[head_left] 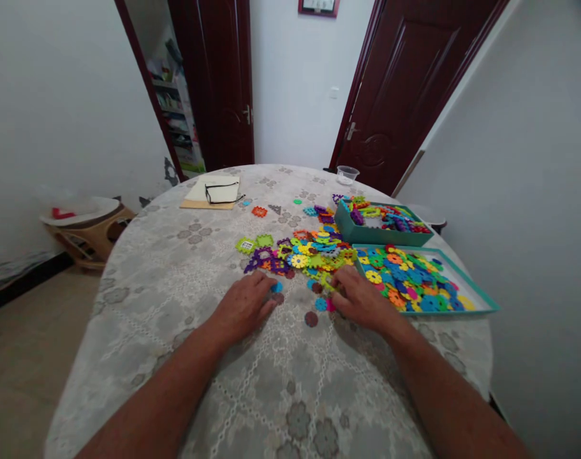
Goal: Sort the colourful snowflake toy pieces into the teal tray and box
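Note:
On the table, my left hand (245, 305) rests with its fingers bent and the thumb apart from the index finger. Just beyond its fingertips lie a blue disc (277, 288) and a brown disc (279, 298). My right hand (360, 297) reaches in from the other side, thumb and index finger apart. Its fingertips are at a yellow-green piece (326, 280), perhaps touching it. By its thumb are a blue gear (321, 305) and a pink piece (331, 305). Another brown disc (311, 319) lies between the hands. Beyond them spreads a pile of colourful plastic gears and frames (314, 250).
On the right stand a deep teal box (386, 236) of plastic pieces and a shallow teal tray (484, 299) of gears. Black glasses (222, 194) lie on a paper pad (199, 191) at back left. A clear plastic cup (347, 175) stands near the far edge.

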Demonstrator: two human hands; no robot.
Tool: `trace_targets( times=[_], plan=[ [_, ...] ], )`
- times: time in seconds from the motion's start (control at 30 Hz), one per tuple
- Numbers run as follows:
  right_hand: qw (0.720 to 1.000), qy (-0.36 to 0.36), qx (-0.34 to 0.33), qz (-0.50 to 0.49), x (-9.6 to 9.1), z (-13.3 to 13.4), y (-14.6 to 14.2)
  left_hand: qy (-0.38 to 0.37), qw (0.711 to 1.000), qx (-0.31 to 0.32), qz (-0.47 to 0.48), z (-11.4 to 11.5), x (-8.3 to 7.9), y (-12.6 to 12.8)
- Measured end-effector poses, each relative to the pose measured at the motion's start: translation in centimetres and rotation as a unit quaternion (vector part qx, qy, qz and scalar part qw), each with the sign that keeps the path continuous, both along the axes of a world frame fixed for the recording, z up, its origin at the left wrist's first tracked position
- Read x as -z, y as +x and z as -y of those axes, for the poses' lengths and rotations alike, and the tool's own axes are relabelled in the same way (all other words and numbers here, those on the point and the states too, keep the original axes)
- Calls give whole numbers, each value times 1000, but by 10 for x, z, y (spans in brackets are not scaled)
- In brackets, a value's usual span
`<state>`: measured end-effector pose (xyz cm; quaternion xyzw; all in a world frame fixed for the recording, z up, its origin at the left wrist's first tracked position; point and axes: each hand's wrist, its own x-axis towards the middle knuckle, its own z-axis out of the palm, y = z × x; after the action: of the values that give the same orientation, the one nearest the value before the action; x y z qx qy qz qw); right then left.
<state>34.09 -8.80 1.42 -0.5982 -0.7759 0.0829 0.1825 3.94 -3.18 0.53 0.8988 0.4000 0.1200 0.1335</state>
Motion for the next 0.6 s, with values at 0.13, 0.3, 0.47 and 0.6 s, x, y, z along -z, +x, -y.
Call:
trace_targets(
  times=[0.13, 0.3, 0.47, 0.6],
  plan=[
    [998, 48, 43, 8, 11, -7, 2, 3, 1000, -4, -7, 2, -2, 5],
    [992, 64, 106, 34, 20, -14, 0, -2, 1000, -23, -17, 1, 0, 9],
    [999, -17, 43, 27, 13, -7, -20, 4, 999, -33, 0, 0, 5, 10],
    [996, -53, 60, 29, 11, -5, -33, 7, 999, -41, -4, 0, 2, 11]
  ],
)
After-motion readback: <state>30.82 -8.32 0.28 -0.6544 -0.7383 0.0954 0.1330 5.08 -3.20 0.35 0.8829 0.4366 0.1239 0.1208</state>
